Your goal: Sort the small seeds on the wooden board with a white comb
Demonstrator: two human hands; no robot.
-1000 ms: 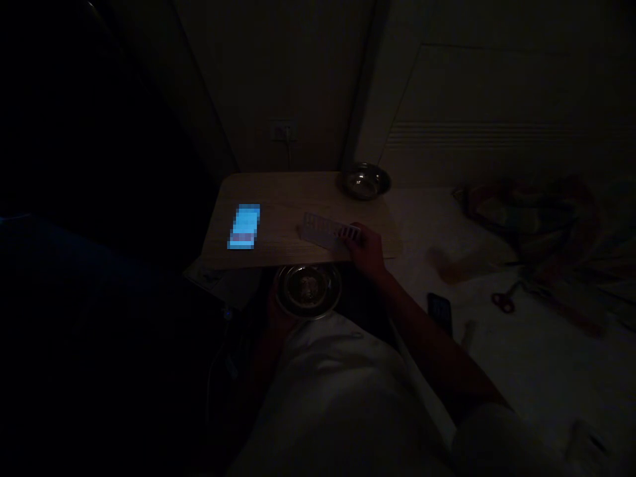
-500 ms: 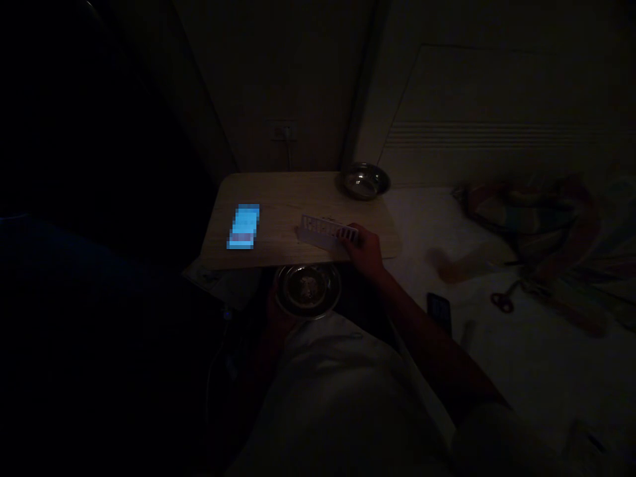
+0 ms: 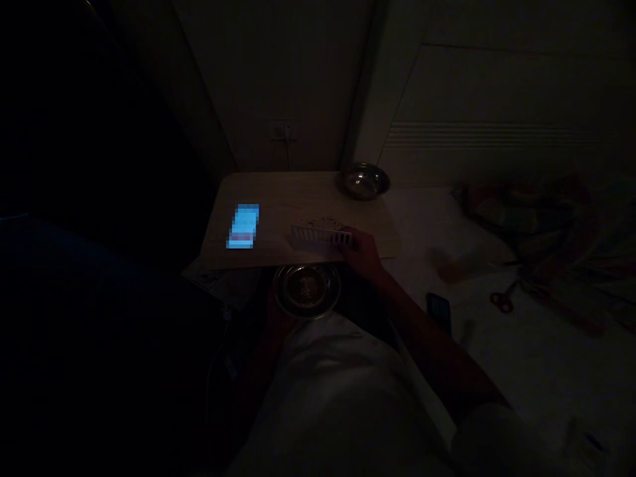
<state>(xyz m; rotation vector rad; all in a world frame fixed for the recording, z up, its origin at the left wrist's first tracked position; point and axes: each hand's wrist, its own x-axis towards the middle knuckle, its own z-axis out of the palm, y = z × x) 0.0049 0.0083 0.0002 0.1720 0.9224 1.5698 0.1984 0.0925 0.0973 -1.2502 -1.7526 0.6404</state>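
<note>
In dim light, my right hand [image 3: 362, 253] is closed round the right end of a pale, flat strip with a row of slots [image 3: 315, 234], whose exact kind I cannot make out. It is held low over the wooden table [image 3: 278, 192], near the front edge. Just beyond the strip, small dark crumbs [image 3: 325, 220] lie scattered on the tabletop. Below that edge, my left hand [image 3: 282, 317] grips the left side of a round metal dish [image 3: 334, 301]. Some pale bits [image 3: 308, 286] show in the dish. The left fingers are mostly in shadow.
A lit phone [image 3: 243, 226] lies on the table's left part, and a metal bowl [image 3: 366, 182] stands at its back right corner. To the right, a dark phone [image 3: 439, 313], red-handled scissors [image 3: 501, 302] and rumpled cloth [image 3: 541, 212] lie on a white sheet [image 3: 497, 371].
My right hand has brought the slotted strip slightly left and nearer to me, lower to the table. More of the dark crumbs show behind it. The left hand and dish stay almost still.
</note>
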